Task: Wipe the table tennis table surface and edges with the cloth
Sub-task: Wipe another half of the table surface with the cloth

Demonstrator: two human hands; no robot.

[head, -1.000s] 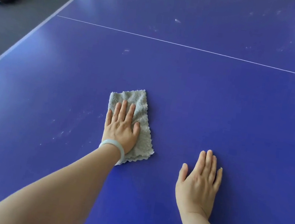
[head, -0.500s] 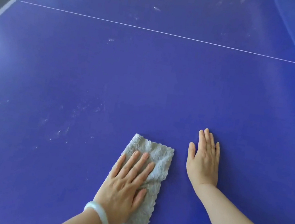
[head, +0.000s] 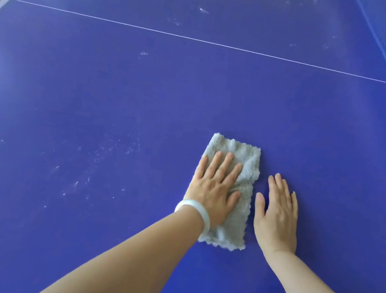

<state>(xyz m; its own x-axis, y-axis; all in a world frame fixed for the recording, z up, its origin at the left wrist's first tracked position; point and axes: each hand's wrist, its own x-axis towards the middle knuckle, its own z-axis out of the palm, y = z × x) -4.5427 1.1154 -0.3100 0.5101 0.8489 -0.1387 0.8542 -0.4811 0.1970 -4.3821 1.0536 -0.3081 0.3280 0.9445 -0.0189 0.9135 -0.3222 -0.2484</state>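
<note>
Cloth (head: 234, 194) slid right, now just beside flat, empty right hand (head: 277, 212); left hand (head: 213, 189) presses it flat-fingered, dusty table (head: 94, 97) patch lying left.

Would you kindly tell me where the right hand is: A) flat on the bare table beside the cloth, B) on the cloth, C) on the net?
A: the right hand lies flat on the blue table, just right of the cloth that the left hand presses.
</note>
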